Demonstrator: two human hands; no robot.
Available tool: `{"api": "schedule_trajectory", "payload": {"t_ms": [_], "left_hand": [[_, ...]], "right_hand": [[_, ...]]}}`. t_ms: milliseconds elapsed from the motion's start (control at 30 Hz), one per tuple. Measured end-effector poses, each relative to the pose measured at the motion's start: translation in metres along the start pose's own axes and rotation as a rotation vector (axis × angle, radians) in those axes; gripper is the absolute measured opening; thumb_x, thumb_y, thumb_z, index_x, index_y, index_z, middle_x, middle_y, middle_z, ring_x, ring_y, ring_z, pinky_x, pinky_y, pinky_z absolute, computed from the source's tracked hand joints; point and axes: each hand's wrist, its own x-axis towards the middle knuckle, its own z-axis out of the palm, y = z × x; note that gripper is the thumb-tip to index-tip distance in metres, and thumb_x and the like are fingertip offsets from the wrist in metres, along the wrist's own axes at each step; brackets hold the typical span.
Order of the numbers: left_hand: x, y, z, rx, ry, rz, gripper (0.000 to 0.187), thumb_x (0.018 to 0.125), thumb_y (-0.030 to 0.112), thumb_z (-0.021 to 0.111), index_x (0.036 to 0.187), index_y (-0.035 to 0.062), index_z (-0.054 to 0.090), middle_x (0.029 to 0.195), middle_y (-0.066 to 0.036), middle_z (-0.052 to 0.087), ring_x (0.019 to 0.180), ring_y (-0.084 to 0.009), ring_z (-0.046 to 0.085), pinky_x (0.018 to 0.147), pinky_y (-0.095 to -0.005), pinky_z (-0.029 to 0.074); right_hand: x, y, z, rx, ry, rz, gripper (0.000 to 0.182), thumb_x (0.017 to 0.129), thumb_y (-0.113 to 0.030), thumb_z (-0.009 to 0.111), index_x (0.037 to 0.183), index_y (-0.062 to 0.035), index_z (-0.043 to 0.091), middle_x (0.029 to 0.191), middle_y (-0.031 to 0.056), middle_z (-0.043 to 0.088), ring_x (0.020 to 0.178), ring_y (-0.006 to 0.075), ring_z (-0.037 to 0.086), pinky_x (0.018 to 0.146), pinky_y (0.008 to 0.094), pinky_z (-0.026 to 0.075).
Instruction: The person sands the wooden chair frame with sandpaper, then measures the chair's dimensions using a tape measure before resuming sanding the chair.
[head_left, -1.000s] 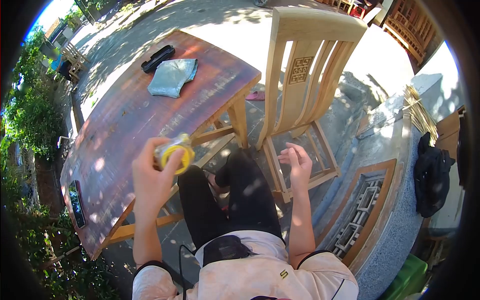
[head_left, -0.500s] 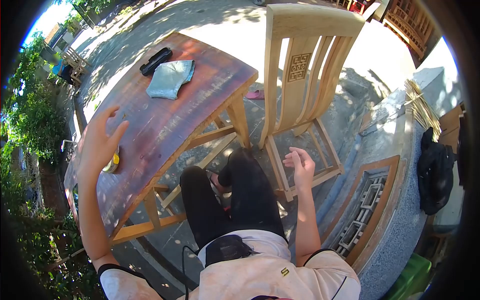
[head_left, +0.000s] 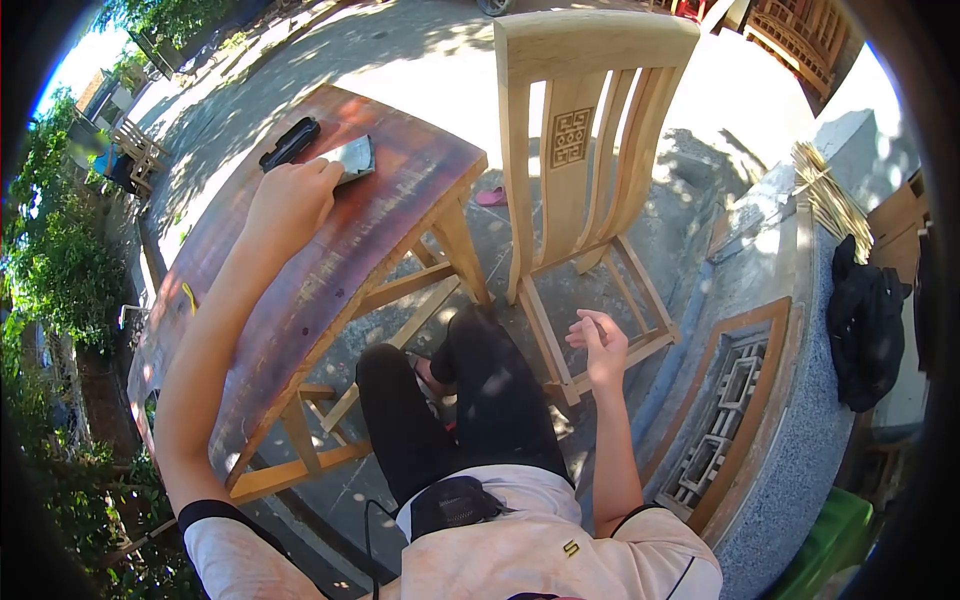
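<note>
My left hand [head_left: 290,205] reaches over the wooden table [head_left: 385,205], its fingers closed at the near edge of a pale grey-green folded cloth [head_left: 357,156]. The hand hides part of the cloth, and its fingertips are not fully visible. A long black case-like object [head_left: 290,143] lies just beyond it on the tabletop. My right hand [head_left: 600,345] hangs in the air in front of the chair seat frame, its fingers loosely bent and nothing visible in them. Close by stands a bare wooden chair [head_left: 572,195] with a slatted back and a carved square panel.
On the right runs a grey speckled ledge [head_left: 775,470] with a wood-framed vent [head_left: 715,420] beside it. A black bag [head_left: 868,325] and a bundle of thin sticks [head_left: 832,205] are on that side. A pink slipper [head_left: 491,197] lies on the ground between table and chair.
My left hand has moved forward across the tabletop to the cloth, and its spread fingers have closed there. My right hand stays in nearly the same place. The view has shifted slightly.
</note>
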Motion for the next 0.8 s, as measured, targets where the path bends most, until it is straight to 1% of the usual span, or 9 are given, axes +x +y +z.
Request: {"api": "schedule_trajectory", "payload": {"t_ms": [100,233,333,367,467,600,633,733,800], "left_hand": [[0.015,0.042,-0.028,-0.225,0.156,-0.005,0.02,0.087,0.008,0.063,0.107,0.0056,0.064,0.092,-0.011,0.066,0.082,-0.0345,0.066,0.073,-0.0461,0.053],[0.036,0.118,-0.055,-0.255,0.186,0.218,0.025,0.084,0.007,0.067,0.108,0.0054,0.061,0.085,-0.009,0.061,0.078,-0.0295,0.067,0.066,-0.0401,0.055],[0.051,0.18,-0.057,-0.383,0.228,0.429,0.027,0.076,0.005,0.069,0.101,0.0027,0.056,0.083,-0.008,0.058,0.078,-0.0261,0.067,0.059,-0.0362,0.055],[0.057,0.202,-0.046,-0.45,0.24,0.481,0.028,0.075,0.006,0.07,0.099,0.0021,0.056,0.084,-0.008,0.058,0.077,-0.0257,0.068,0.06,-0.0354,0.055],[0.063,0.262,-0.021,-0.434,0.073,0.631,0.031,0.073,0.008,0.075,0.098,0.0018,0.058,0.088,-0.008,0.062,0.079,-0.0245,0.071,0.062,-0.0332,0.057],[0.07,0.298,-0.004,-0.622,-0.077,0.697,0.028,0.076,0.014,0.076,0.097,0.0005,0.062,0.089,-0.011,0.065,0.083,-0.0299,0.072,0.069,-0.0391,0.058],[0.075,0.299,0.001,-0.664,-0.111,0.722,0.028,0.078,0.016,0.076,0.097,-0.0001,0.063,0.089,-0.013,0.066,0.084,-0.0318,0.072,0.071,-0.0408,0.058],[0.092,0.286,0.004,-0.862,-0.28,0.696,0.031,0.086,0.022,0.074,0.103,-0.0016,0.065,0.095,-0.016,0.069,0.089,-0.037,0.07,0.077,-0.0444,0.057],[0.11,0.259,-0.001,-0.984,-0.08,0.609,0.035,0.091,0.028,0.072,0.111,-0.0006,0.067,0.104,-0.017,0.07,0.098,-0.0367,0.069,0.083,-0.0451,0.056]], "right_hand": [[-0.002,-0.003,0.002,0.011,-0.004,-0.051,0.022,0.103,-0.012,0.059,0.115,0.0033,0.068,0.091,0.0091,0.071,0.079,0.0151,0.069,0.076,0.0278,0.056],[-0.01,-0.025,0.013,-0.057,-0.042,-0.082,0.028,0.101,-0.013,0.061,0.124,0.0034,0.064,0.103,0.0112,0.071,0.092,0.0178,0.07,0.083,0.0301,0.056],[-0.023,-0.059,0.03,0.023,-0.076,-0.338,0.049,0.099,-0.028,0.068,0.136,0.0024,0.056,0.121,0.0134,0.065,0.109,0.0216,0.066,0.089,0.0333,0.055],[-0.025,-0.068,0.035,0.129,-0.123,-0.402,0.074,0.095,-0.049,0.07,0.145,-0.0013,0.046,0.134,0.0138,0.057,0.123,0.0244,0.059,0.099,0.0385,0.051],[-0.031,-0.069,0.042,0.492,0.03,-0.3,0.082,0.09,-0.066,0.066,0.141,-0.0043,0.049,0.132,0.0127,0.058,0.127,0.0231,0.055,0.107,0.041,0.045],[-0.022,-0.054,0.003,0.925,-0.089,-0.164,0.051,0.104,-0.05,0.054,0.13,-0.0059,0.054,0.124,0.008,0.061,0.123,0.0194,0.058,0.105,0.0423,0.047],[-0.017,-0.053,-0.005,0.985,-0.055,-0.087,0.036,0.107,-0.033,0.053,0.13,-0.0044,0.054,0.122,0.0073,0.063,0.117,0.02,0.061,0.099,0.0415,0.051],[-0.002,-0.053,-0.012,0.625,0.304,-0.153,0.03,0.107,-0.025,0.055,0.129,-0.0039,0.055,0.12,0.0078,0.065,0.112,0.0209,0.064,0.096,0.0413,0.053],[0.011,-0.043,-0.022,0.46,0.384,-0.175,0.029,0.106,-0.019,0.055,0.127,0.0002,0.059,0.122,0.0079,0.066,0.11,0.02,0.064,0.096,0.0366,0.049]]}}
